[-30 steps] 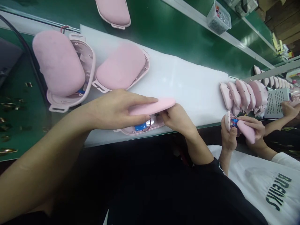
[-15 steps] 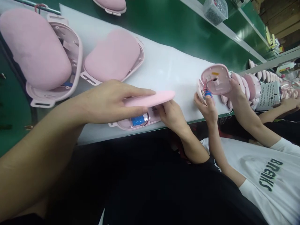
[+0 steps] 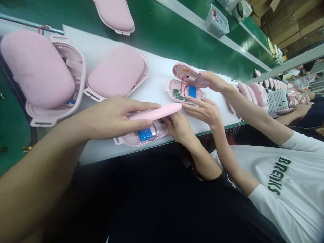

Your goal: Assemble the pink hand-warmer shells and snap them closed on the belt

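Note:
My left hand (image 3: 113, 116) grips a pink padded cover (image 3: 162, 110) between thumb and fingers, holding it tilted over its lower shell. That open pink shell (image 3: 131, 141) lies at the table's near edge, with a blue-wrapped battery (image 3: 145, 134) and dark wires showing inside. My right hand (image 3: 181, 130) is closed at the right end of the two parts. Its fingertips are partly hidden under the cover, so what they pinch cannot be made out.
Two pink cases with offset covers (image 3: 37, 69) (image 3: 117, 72) lie to the left on white sheeting (image 3: 158, 79). On the right, a co-worker's hands (image 3: 206, 113) touch an open case (image 3: 170, 86) with a circuit board. A clear bin of small parts (image 3: 217, 22) stands behind.
The co-worker's open case has moved left and been set down on the sheeting beside my work. My hands keep their hold, with the cover still tilted over the shell.

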Available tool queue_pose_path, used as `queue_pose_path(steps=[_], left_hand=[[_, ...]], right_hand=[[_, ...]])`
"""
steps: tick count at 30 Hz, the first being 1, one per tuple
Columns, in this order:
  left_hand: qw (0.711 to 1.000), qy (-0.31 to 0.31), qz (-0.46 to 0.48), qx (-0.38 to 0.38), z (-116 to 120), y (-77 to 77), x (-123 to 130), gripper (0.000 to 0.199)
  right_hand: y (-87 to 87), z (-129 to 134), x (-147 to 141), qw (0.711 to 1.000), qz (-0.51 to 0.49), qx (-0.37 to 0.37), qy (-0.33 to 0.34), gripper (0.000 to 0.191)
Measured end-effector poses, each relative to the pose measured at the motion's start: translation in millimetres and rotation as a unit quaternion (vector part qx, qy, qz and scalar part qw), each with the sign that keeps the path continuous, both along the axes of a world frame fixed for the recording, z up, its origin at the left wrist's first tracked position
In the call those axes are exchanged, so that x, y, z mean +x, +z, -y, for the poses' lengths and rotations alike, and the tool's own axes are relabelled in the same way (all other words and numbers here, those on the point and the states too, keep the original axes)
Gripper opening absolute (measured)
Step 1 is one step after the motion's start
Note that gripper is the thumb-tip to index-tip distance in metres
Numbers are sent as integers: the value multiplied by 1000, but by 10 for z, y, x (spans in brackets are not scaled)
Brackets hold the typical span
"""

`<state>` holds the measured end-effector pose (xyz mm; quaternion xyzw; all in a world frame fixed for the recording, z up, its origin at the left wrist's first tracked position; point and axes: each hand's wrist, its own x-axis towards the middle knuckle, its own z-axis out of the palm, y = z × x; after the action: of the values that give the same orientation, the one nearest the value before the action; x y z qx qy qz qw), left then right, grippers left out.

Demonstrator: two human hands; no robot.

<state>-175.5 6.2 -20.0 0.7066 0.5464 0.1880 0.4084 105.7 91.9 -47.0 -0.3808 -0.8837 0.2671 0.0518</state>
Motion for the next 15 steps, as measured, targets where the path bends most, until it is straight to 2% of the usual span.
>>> queue_pose_path(steps=[2, 4, 6, 11, 15], left_hand=[[1000, -8, 14, 5, 8, -5, -9, 77], [999, -20, 25, 1, 30, 7, -6, 76], [999, -26, 28, -6, 69, 37, 10, 77], [1000, 6, 24, 8, 180, 119, 74, 81], [1000, 7, 16, 15, 210, 100, 95, 78]], right_hand=[[-65, 281, -160, 999, 20, 45, -23, 26], [-74, 417, -249, 997, 29, 64, -26, 27], [-45, 439, -269, 996, 39, 75, -21, 25], [-4, 456, -268, 990, 64, 123, -29, 24], [-46, 518, -288, 990, 67, 115, -36, 25]])
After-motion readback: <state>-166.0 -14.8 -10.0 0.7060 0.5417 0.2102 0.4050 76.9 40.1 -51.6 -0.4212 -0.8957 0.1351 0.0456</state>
